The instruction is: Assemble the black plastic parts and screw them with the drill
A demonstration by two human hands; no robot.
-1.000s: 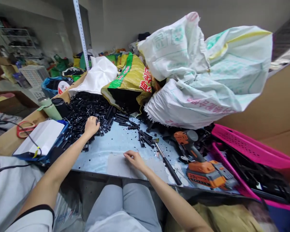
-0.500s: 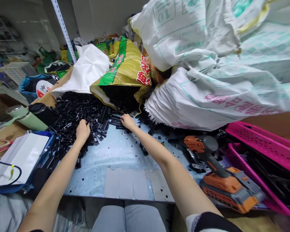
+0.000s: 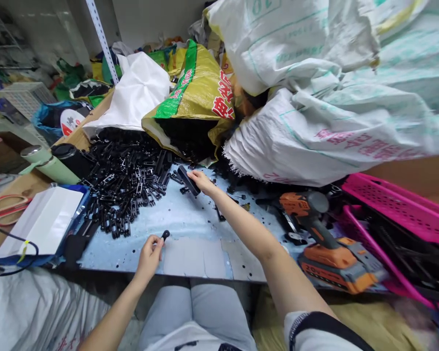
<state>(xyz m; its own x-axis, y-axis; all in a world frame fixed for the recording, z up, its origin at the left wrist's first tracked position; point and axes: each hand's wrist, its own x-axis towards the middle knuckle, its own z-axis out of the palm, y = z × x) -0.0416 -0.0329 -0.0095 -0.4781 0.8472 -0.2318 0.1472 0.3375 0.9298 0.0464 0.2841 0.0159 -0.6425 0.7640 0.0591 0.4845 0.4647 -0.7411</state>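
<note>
My left hand (image 3: 149,253) is near the table's front edge, its fingers pinched on a small black part with a rounded end (image 3: 166,234). Farther back, my right hand (image 3: 202,181) grips a long black bar-shaped part (image 3: 189,180), held at a slant above the blue tabletop (image 3: 190,214). Left of that bar lies a heap of small black plastic parts (image 3: 128,180). Behind my right hand, a yellow and green sack (image 3: 193,97) lies with its mouth towards me and dark contents inside.
An orange and grey cordless power tool (image 3: 327,248) lies at the right, beside a pink basket (image 3: 398,209) of black parts. Large white sacks (image 3: 314,131) bulge over the back right. Red scissors (image 3: 7,209), a white box (image 3: 40,224) and a green flask (image 3: 54,165) are at the left.
My left hand has come from the heap towards the front edge with a small black part. My right hand has lifted the black bar from the loose parts. The view has shifted slightly.
</note>
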